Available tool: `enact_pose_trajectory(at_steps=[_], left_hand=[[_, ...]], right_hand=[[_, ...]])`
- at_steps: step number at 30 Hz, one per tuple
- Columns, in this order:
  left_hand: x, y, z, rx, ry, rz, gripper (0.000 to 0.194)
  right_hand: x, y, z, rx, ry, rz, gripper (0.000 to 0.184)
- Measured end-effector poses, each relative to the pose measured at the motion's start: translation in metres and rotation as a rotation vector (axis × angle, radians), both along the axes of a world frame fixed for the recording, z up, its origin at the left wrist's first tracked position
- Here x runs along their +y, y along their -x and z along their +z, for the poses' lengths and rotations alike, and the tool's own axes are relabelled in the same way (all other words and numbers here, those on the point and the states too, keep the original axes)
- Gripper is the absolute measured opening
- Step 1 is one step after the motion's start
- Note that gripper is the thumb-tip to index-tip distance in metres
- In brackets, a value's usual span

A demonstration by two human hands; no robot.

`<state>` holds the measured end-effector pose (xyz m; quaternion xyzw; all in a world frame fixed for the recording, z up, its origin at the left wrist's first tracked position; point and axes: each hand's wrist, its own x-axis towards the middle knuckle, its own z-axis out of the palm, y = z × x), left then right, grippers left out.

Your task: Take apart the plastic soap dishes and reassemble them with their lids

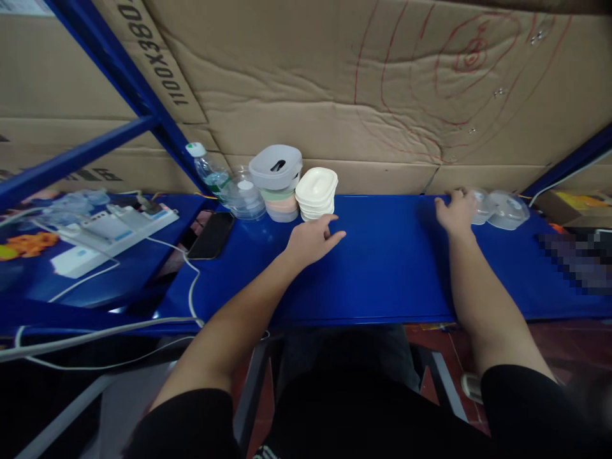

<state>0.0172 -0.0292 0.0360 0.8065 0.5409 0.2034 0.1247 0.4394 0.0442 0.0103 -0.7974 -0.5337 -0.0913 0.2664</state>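
My left hand [314,242] is just in front of a stack of cream-coloured lids or shallow boxes [317,191]. Its thumb and forefinger are apart with nothing between them; whether the fingers touch the stack I cannot tell. Directly left of that stack stands a pile of pastel containers [281,205] under a grey lid with a dark slot [276,167]. At the right, my right hand [456,211] is beside clear plastic containers [507,210], its thumb spread away from the fingers. The hand partly hides the nearer clear container [482,205].
A water bottle [210,171] and clear round tubs [246,199] stand at the back left. A black phone [211,236] lies near the left edge, by a white power strip [115,239] and cables. Cardboard [287,76] walls the back of the blue table [373,280].
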Motion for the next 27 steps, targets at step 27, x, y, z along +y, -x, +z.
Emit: enact_pose_trajectory(at_steps=[27], left_hand=[[0.006, 0.014, 0.003, 0.002, -0.074, -0.295, 0.031]], right_hand=[[-0.028, 0.111, 0.028, 0.663, 0.075, 0.708, 0.071]])
